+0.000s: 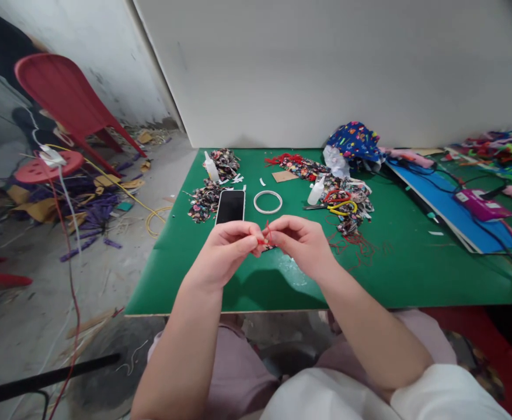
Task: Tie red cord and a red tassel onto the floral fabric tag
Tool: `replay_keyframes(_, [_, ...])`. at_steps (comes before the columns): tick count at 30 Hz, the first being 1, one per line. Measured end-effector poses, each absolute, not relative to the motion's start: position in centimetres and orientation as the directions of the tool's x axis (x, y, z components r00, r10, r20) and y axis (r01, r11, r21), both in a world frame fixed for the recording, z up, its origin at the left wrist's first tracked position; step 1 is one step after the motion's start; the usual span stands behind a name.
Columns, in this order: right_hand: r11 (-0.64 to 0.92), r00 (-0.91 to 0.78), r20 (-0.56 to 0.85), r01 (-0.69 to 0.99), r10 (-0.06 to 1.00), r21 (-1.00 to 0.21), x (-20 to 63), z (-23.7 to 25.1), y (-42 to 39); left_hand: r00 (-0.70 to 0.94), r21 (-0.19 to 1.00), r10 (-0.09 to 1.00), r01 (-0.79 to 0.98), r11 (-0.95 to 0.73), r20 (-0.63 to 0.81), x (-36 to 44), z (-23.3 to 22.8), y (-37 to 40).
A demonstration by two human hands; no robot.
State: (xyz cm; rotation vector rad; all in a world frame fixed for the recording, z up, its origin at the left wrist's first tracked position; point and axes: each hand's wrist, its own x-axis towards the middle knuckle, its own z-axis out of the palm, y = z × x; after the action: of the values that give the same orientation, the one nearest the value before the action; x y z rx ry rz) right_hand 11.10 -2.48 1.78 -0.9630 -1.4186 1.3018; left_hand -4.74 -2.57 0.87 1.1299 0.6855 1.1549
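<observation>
Over the front of the green table, my left hand (233, 248) and my right hand (298, 242) meet, both with fingertips pinched. Between them is a thin red cord (268, 228), its short end sticking up by my right fingertips. My left fingers also pinch red cord, and a small pale spot shows where the fingertips meet. A bit of patterned fabric appears just under the hands, mostly hidden. Behind my left hand lies a black-screened phone (230, 207). A white tape ring (268, 202) lies flat beyond the hands. Loose red cord (361, 248) is tangled to the right.
Scissors (342, 205) with red and yellow handles rest by a white squeeze bottle (316, 191) on patterned fabric pieces. Another bottle (211, 168) stands back left. A blue folder (435, 204), a purple box (482, 204) and cables occupy the right. A red chair (63, 87) stands left.
</observation>
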Motion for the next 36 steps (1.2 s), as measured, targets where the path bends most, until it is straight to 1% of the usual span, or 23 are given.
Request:
replay_keyframes(3, [0.181,-0.313,0.179,-0.023,0.933,-0.983,11.6,2.6,-3.2,0.366,0.961,0.908,-0.251,-0.114,0.203,-5.1,1.4,-3.2])
replay_keyframes(5, [0.277,-0.392,0.239,0.041,0.888,-0.96,12.2,3.2,-3.5,0.436,0.956,0.859,-0.227,-0.184,0.269,-5.4,1.8,-3.4])
replay_keyframes(7, [0.414,-0.495,0.312,0.109,0.811,-0.904,12.8,3.7,-3.4,0.522,0.944,0.789,-0.232,-0.235,0.324,-5.7,2.2,-3.5])
replay_keyframes(10, [0.601,-0.648,0.407,0.1,0.644,-0.793,13.7,4.6,-2.9,0.65,0.943,0.684,-0.194,-0.271,0.33,-6.3,2.7,-3.5])
replay_keyframes(12, [0.675,-0.746,0.397,0.095,0.534,-0.731,14.1,5.3,-2.5,0.735,0.948,0.617,-0.113,-0.296,0.281,-6.6,3.1,-3.5])
replay_keyframes(14, [0.723,-0.824,0.348,0.105,0.448,-0.683,14.4,6.0,-2.2,0.808,0.936,0.544,-0.027,-0.351,0.227,-6.8,3.7,-3.6])
replay_keyframes(17, [0.777,-0.894,0.261,0.138,0.365,-0.614,14.5,7.1,-2.0,0.865,0.86,0.471,0.1,-0.5,0.173,-6.7,4.7,-4.2])
replay_keyframes(19, [0.823,-0.922,0.212,0.165,0.325,-0.544,14.5,7.7,-2.0,0.871,0.787,0.467,0.179,-0.591,0.153,-6.6,5.3,-4.8])
replay_keyframes(22, [0.906,-0.95,0.132,0.219,0.283,-0.362,14.4,8.2,-2.1,0.861,0.704,0.487,0.253,-0.663,0.148,-6.2,5.5,-5.4])
replay_keyframes(24, [0.931,-0.954,0.047,0.277,0.296,-0.239,14.3,8.6,-2.1,0.846,0.675,0.513,0.295,-0.676,0.144,-6.0,5.3,-5.6])
replay_keyframes(26, [0.934,-0.948,-0.034,0.319,0.318,-0.162,14.2,8.9,-2.1,0.838,0.653,0.53,0.331,-0.681,0.128,-5.8,5.1,-5.7])
replay_keyframes(32, [0.953,-0.947,-0.129,0.302,0.294,-0.041,13.5,9.5,-2.1,0.804,0.607,0.588,0.424,-0.672,0.09,-5.3,4.5,-5.7])
replay_keyframes(36, [0.95,-0.939,-0.153,0.312,0.309,0.002,13.1,9.6,-2.0,0.789,0.603,0.605,0.433,-0.67,0.105,-5.2,3.9,-5.2])
